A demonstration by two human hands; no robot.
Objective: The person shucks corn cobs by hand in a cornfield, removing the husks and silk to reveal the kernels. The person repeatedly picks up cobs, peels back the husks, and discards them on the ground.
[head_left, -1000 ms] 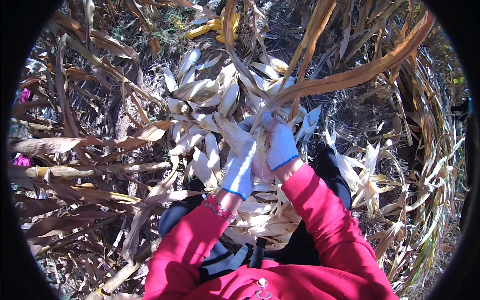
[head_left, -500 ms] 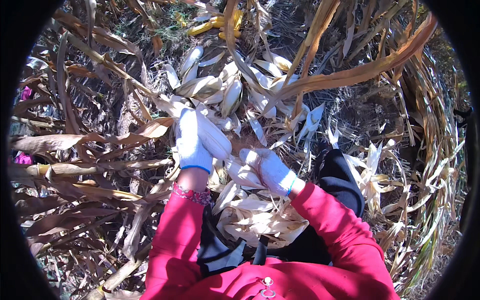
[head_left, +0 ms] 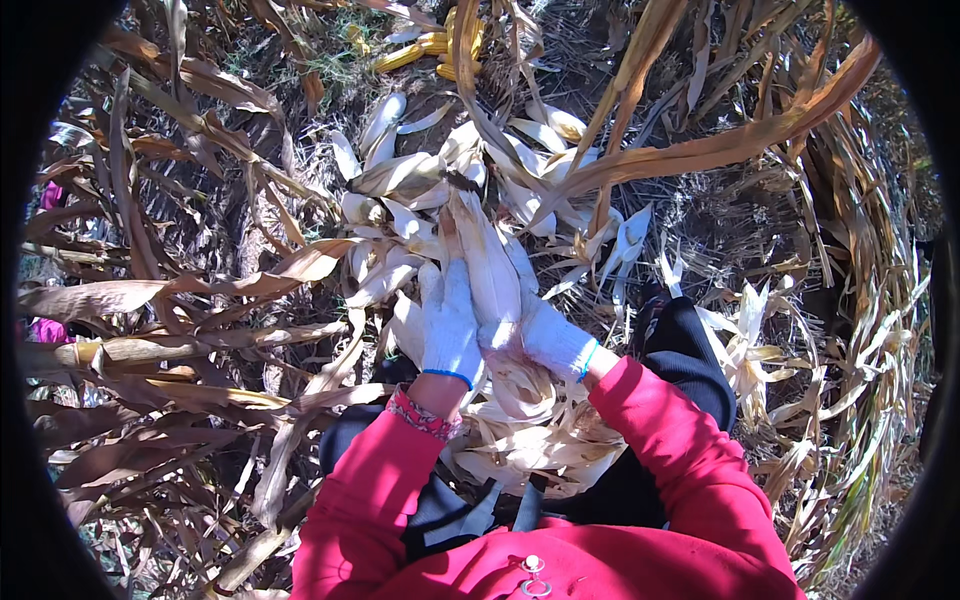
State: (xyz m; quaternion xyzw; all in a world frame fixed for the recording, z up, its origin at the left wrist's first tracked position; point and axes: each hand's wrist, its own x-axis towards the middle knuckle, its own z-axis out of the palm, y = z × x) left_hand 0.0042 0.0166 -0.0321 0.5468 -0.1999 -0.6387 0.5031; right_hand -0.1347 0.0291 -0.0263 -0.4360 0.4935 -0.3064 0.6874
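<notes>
An ear of corn in its pale husk [head_left: 490,265] points away from me, with dark silk at its far tip. Along its left side lies my left hand [head_left: 450,325], in a white glove with a blue cuff edge, closed against it. My right hand [head_left: 555,338], gloved alike, grips the ear's right side lower down, its fingers partly hidden. Loose husk leaves hang below the ear, between my wrists. Beyond my hands lies a heap of husked-over ears and pale leaves [head_left: 400,175].
Bare yellow corn cobs [head_left: 405,57] lie at the far side. Dry stalks [head_left: 200,343] reach in from the left, and a long brown leaf [head_left: 690,160] arches over the right. Discarded husks [head_left: 540,450] are piled between my legs, more [head_left: 745,345] beside my right leg.
My left hand has swung right and nearer, beside my right hand. The ear it held at the left now stands between both hands, pointing away from me.
</notes>
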